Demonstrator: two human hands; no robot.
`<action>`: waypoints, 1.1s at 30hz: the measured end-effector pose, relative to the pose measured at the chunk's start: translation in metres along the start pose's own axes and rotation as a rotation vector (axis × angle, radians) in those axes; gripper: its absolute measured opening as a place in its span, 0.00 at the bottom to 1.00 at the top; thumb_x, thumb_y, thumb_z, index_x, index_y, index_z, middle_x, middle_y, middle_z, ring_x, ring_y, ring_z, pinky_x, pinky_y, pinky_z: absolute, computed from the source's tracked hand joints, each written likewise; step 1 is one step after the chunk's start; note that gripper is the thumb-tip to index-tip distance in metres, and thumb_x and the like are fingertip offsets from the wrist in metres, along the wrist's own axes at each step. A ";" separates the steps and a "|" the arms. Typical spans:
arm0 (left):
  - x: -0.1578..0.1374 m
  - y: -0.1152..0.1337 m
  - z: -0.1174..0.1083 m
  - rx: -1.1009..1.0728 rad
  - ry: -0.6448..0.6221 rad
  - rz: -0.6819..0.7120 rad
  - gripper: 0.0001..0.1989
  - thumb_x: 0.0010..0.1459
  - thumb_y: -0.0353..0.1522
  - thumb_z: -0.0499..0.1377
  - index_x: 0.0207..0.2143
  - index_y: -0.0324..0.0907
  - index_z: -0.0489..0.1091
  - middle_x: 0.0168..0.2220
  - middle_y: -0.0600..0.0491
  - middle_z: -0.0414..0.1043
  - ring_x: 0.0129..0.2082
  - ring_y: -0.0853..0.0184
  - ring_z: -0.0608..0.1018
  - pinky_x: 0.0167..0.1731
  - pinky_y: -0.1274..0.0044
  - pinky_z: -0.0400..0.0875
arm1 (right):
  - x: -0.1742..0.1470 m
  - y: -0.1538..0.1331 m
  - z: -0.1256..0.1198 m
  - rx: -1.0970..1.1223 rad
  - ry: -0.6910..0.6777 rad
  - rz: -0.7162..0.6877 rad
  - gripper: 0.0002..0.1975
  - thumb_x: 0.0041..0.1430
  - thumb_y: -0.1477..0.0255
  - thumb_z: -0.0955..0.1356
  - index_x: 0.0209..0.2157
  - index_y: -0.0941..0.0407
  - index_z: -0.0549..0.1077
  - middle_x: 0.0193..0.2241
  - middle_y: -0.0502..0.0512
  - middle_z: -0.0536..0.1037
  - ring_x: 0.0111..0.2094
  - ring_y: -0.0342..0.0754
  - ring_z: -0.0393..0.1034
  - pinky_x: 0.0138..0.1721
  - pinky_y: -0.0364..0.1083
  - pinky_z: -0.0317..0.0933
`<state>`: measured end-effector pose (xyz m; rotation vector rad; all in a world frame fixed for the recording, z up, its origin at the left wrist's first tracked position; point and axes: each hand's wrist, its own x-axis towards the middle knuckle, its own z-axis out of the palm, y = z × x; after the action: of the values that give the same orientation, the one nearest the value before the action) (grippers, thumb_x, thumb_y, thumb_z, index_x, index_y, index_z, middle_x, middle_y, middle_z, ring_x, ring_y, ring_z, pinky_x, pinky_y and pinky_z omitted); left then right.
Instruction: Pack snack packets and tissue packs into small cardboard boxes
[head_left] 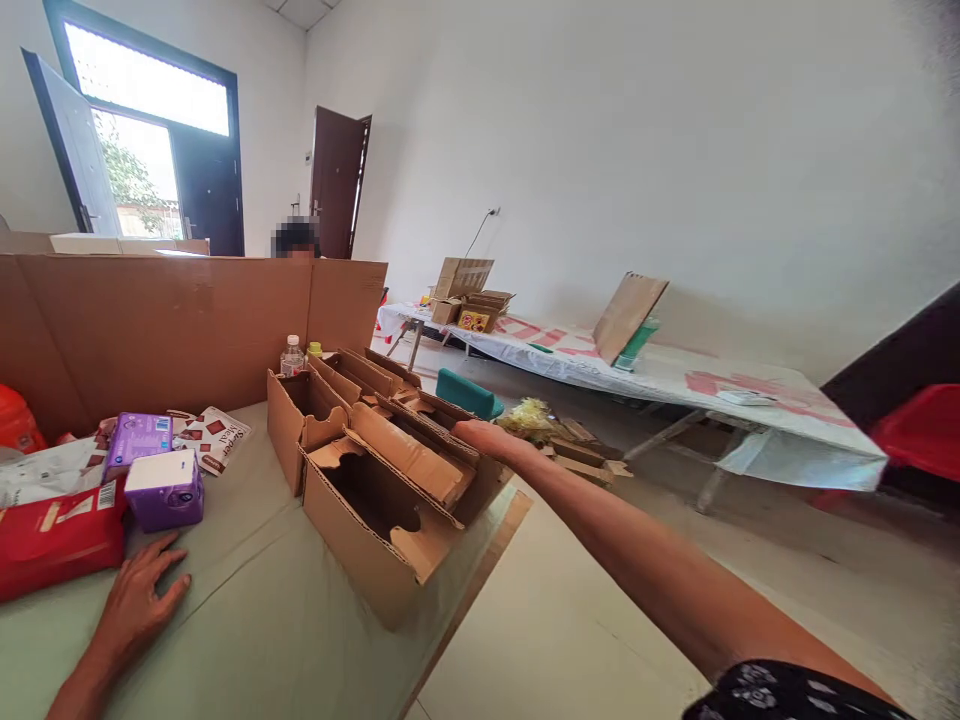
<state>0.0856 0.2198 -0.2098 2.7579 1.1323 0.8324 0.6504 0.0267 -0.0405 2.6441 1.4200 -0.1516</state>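
Observation:
My left hand (pixel 146 590) lies on the green-covered table with its fingers spread, close to a purple-and-white tissue pack (pixel 166 490). A second purple pack (pixel 137 440) sits just behind that one. My right arm stretches forward across the picture. At its end, my right hand (pixel 484 437) is at the rim of the far right cardboard boxes, its fingers mostly hidden by cardboard. Several open-topped brown cardboard boxes (pixel 352 520) stand close together on the table. The inside of the nearest box is dark, and its contents cannot be made out.
A red package (pixel 64 540) lies at the left. A plastic bottle (pixel 292 355) stands behind the boxes. A tall cardboard panel (pixel 187 320) crosses the back, with a person's head beyond it. A long plastic-covered table (pixel 675 385) runs along the wall; a red chair (pixel 919 435) stands right.

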 end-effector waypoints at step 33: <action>0.005 0.003 -0.007 -0.016 -0.039 0.009 0.22 0.56 0.48 0.55 0.42 0.45 0.81 0.52 0.43 0.79 0.50 0.50 0.82 0.47 0.60 0.78 | -0.043 0.003 -0.066 -0.046 0.406 0.106 0.11 0.55 0.74 0.65 0.36 0.54 0.81 0.35 0.56 0.83 0.36 0.50 0.74 0.32 0.44 0.57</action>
<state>0.0870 0.2200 -0.2013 2.7553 1.1024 0.7817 0.6310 0.0004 0.0312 2.8116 1.3551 0.4481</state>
